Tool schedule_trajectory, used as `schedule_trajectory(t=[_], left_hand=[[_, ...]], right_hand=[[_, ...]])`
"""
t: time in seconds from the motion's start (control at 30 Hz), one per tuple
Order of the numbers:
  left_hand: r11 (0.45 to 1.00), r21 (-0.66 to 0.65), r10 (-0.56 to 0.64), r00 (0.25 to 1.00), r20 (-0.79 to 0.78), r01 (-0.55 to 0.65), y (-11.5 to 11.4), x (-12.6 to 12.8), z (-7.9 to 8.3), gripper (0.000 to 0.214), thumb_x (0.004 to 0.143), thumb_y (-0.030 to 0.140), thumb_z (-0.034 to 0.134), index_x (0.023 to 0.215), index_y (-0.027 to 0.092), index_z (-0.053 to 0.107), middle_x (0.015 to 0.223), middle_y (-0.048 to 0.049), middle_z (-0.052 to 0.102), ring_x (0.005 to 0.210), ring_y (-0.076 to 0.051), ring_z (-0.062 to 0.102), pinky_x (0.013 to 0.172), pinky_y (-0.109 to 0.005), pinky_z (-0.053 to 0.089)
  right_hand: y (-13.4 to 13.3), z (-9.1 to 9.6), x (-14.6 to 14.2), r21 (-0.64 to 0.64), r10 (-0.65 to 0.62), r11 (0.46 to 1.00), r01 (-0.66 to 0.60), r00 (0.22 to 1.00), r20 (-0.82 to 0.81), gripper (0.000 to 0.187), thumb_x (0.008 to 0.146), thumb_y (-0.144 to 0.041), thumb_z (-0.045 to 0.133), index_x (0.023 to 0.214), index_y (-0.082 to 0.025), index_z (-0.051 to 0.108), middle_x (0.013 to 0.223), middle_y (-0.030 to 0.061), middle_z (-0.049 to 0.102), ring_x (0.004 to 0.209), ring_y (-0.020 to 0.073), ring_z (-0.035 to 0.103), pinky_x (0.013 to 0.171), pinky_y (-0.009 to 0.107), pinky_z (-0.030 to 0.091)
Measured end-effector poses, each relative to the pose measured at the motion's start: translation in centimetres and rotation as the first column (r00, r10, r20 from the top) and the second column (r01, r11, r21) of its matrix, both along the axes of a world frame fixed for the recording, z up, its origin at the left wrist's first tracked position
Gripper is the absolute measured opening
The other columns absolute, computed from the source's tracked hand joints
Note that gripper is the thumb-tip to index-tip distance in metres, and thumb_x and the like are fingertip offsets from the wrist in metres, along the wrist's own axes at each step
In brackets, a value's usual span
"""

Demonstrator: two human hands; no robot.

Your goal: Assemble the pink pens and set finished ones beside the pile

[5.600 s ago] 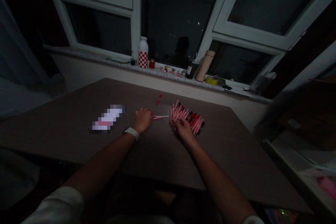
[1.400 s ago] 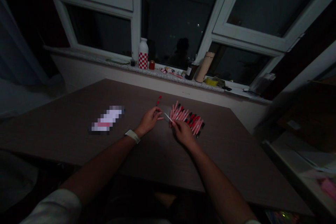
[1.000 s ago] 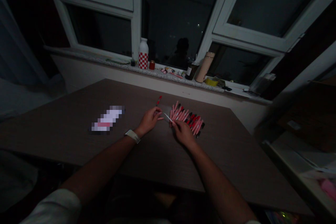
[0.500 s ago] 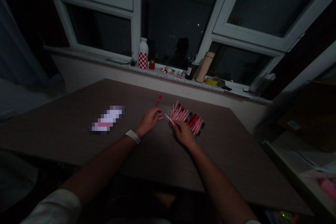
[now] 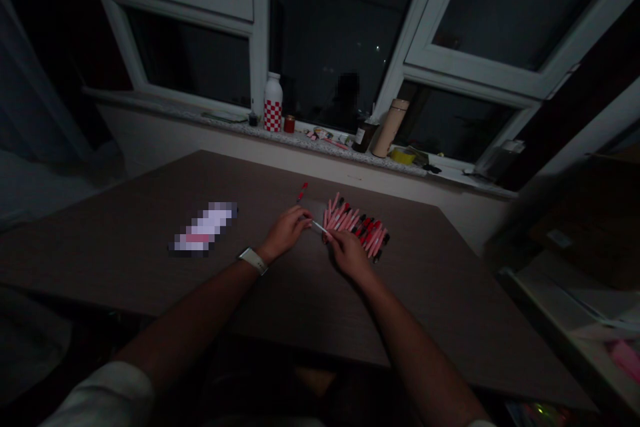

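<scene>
White stick (image 5: 320, 227) pinched in right hand (image 5: 350, 255); one pink tube (image 5: 306, 219) in clenched left hand (image 5: 285, 233); one heap of tubes (image 5: 355, 225) beside.

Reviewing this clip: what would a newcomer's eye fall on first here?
First comes the fan of slim pink and red tubes on the dark table, just beyond the right hand. Next, a thin white stick spans the gap between that hand and the left hand. Farther off, a red-checked white bottle stands on the windowsill.
</scene>
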State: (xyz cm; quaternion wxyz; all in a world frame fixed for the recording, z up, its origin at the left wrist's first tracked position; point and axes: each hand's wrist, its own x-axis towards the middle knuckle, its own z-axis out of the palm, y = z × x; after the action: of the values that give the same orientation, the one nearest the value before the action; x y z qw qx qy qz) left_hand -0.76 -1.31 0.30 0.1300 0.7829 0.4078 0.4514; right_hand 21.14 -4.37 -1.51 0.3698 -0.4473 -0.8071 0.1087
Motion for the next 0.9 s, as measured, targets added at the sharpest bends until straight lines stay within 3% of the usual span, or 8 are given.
schedule_trajectory(t=[0.27,0.4,0.53,0.67,0.9], left_hand=[[0.996,-0.084,0.020,0.996,0.093,-0.012,0.4,0.2,-0.6,0.027,0.092,0.034,0.058,0.114,0.019,0.060,0.095,-0.0036,0.067,0.072,-0.016,0.058,0.071,-0.029,0.049],[0.996,-0.064,0.069,0.993,0.097,-0.062,0.6,0.1,-0.7,0.029,0.095,0.037,0.052,0.116,0.018,0.058,0.100,-0.0052,0.066,0.071,-0.015,0.058,0.070,-0.029,0.049],[0.984,0.004,0.177,0.979,-0.100,-0.177,0.7,-0.4,-1.1,0.026,0.093,0.041,0.056,0.103,0.018,0.064,0.102,-0.0090,0.066,0.092,-0.023,0.061,0.083,-0.036,0.049],[0.949,0.002,0.297,0.889,-0.348,-0.316,0.8,-1.1,-1.9,0.026,0.086,0.044,0.065,0.095,0.019,0.069,0.099,-0.0112,0.066,0.096,-0.029,0.059,0.085,-0.041,0.046],[0.940,-0.021,0.304,0.860,-0.409,-0.342,0.7,-1.3,-2.2,0.025,0.089,0.044,0.061,0.093,0.021,0.071,0.100,-0.0116,0.067,0.098,-0.031,0.058,0.084,-0.042,0.044]], right_hand=[[0.1,-0.2,-0.2,-0.033,0.030,0.999,-0.032,0.998,-0.060,0.030,0.100,-0.035,0.047,0.112,-0.021,0.071,0.107,0.0095,0.074,0.098,0.0232,0.066,0.089,0.034,0.048],[0.1,-0.1,-0.3,-0.053,0.042,0.997,-0.047,0.994,-0.097,0.031,0.101,-0.036,0.045,0.108,-0.020,0.071,0.105,0.0096,0.074,0.097,0.0232,0.067,0.089,0.034,0.048],[0.1,0.1,-0.3,-0.057,0.043,0.997,-0.050,0.993,-0.108,0.031,0.101,-0.035,0.044,0.103,-0.020,0.071,0.102,0.0093,0.074,0.095,0.0227,0.067,0.089,0.034,0.048],[-0.1,0.3,-0.3,-0.063,0.037,0.997,-0.044,0.992,-0.118,0.030,0.101,-0.035,0.044,0.101,-0.020,0.071,0.100,0.0091,0.073,0.094,0.0228,0.067,0.087,0.033,0.048],[0.0,0.2,-0.4,-0.061,0.029,0.997,-0.037,0.993,-0.114,0.029,0.100,-0.034,0.045,0.099,-0.020,0.070,0.100,0.0091,0.073,0.093,0.0224,0.066,0.087,0.033,0.048]])
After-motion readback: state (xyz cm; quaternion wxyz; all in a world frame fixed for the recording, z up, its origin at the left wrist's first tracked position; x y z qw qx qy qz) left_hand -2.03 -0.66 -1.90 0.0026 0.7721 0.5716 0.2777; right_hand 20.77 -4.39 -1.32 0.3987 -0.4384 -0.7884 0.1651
